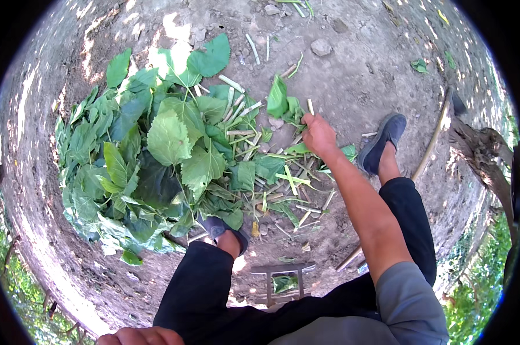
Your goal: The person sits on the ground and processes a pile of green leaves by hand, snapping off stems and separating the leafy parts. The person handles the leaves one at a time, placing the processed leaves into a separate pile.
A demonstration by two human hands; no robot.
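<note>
My right hand (319, 134) is closed around a cut leafy stem (310, 106), whose pale end sticks out above the fist. Green leaves (278, 98) hang to the left of that hand, seemingly on the same stem. Beneath and beside it lie scattered short stem pieces (291, 179). A big heap of broad, toothed green leaves (169, 142) covers the ground on the left, with several cut stem ends poking out of its right side. Only the knuckles of my left hand (141, 336) show at the bottom edge, near my left leg; its fingertips are hidden.
My dark shoes (383, 140) stand on bare soil either side of the stem pieces. Between my legs is the frame of a low stool (283, 271). A curved wooden handle (434, 133) with a dark blade leans by a tree trunk (480, 146). A stone (321, 47) lies ahead.
</note>
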